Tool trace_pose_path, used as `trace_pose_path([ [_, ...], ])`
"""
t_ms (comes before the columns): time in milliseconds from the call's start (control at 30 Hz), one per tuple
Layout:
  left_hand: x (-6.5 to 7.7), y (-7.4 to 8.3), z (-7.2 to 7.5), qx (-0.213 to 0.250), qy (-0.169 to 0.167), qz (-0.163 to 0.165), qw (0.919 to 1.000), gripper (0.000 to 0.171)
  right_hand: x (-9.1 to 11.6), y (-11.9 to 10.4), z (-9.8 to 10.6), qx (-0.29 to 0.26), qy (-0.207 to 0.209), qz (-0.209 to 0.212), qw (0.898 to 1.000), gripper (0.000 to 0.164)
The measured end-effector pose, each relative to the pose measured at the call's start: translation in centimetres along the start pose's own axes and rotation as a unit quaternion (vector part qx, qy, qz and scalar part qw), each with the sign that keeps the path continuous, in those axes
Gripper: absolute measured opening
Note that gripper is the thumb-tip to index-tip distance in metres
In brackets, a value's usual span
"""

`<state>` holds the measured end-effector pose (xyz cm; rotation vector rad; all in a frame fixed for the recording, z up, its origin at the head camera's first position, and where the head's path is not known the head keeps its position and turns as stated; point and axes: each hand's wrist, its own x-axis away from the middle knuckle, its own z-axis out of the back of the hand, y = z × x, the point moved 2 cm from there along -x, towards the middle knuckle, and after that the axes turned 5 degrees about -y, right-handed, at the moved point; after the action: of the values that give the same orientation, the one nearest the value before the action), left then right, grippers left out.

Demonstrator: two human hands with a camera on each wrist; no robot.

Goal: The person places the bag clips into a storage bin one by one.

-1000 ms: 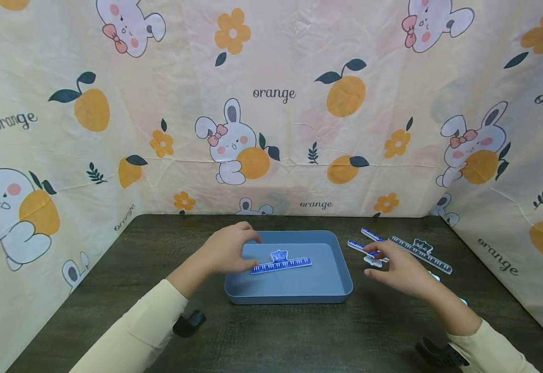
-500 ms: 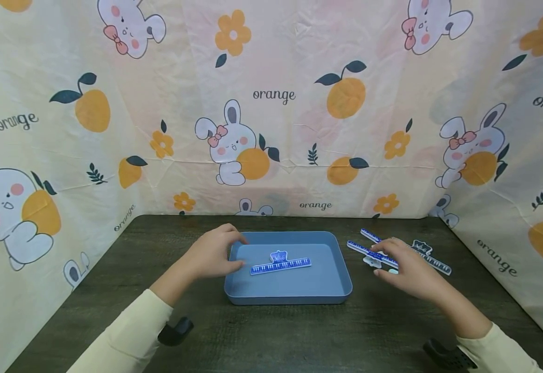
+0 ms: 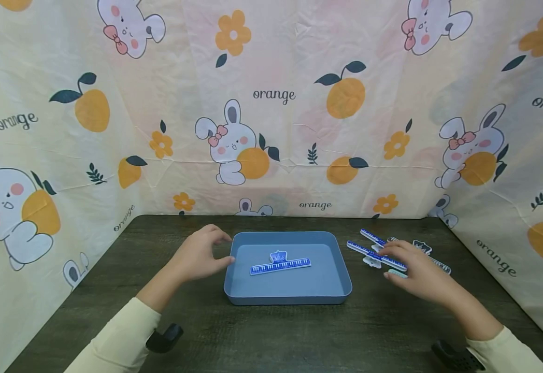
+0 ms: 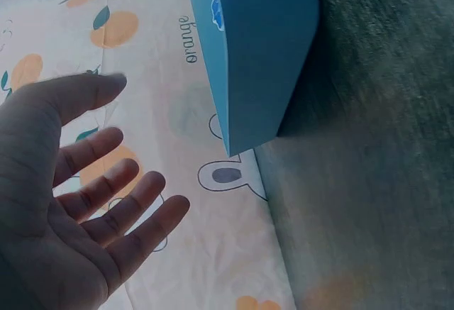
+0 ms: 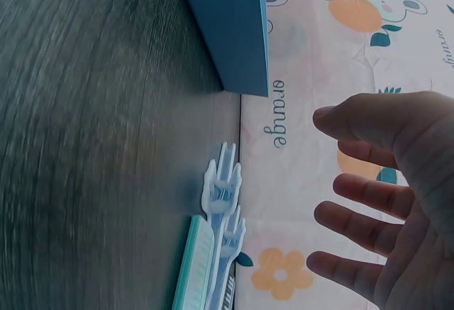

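Observation:
A blue music clip point(image 3: 281, 266) with a piano-key bar and crown-shaped handle lies in the blue tray point(image 3: 290, 299). My left hand point(image 3: 199, 254) hovers just off the tray's left side, fingers spread and nothing held; its palm point(image 4: 64, 253) shows in the left wrist view. My right hand point(image 3: 418, 272) is over a group of similar clips right of the tray, fingers loosely bent and holding nothing. Two blue clips point(image 3: 376, 255) lie there, along with a black-and-white clip point(image 3: 441, 266) partly behind the hand. A teal-edged clip point(image 5: 193, 264) is mostly covered in the head view.
The dark wooden table point(image 3: 271, 336) carries the tray near its back middle. A printed cloth point(image 3: 290, 129) with rabbits and oranges hangs behind and at both sides. Dark wrist devices point(image 3: 165, 338) sit below both sleeves.
My left hand has drawn back leftward from over the tray. My right hand has shifted right and slightly nearer, uncovering more of the front blue clip and the teal one. The clips appear unmoved.

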<state>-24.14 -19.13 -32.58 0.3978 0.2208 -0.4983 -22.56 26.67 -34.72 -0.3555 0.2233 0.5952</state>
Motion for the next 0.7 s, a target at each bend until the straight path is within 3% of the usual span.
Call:
trace_pose_path([
  [167, 0.3, -0.6, -0.2, 0.012, 0.013, 0.027, 0.9995, 0.031, 0.3, 0.5, 0.2, 0.004, -0.008, -0.015, 1.000, 0.042],
  [467, 0.9, -1.3, -0.4, 0.029, 0.025, 0.043, 0.9983, 0.034, 1.3, 1.4, 0.6, 0.012, -0.019, -0.043, 0.999, 0.041],
  [700, 1.2, -1.7, -1.1, 0.042, 0.007, 0.069, 0.9967, 0.037, 1.9, 2.6, 0.6, 0.026, -0.013, -0.038, 0.999, 0.042],
])
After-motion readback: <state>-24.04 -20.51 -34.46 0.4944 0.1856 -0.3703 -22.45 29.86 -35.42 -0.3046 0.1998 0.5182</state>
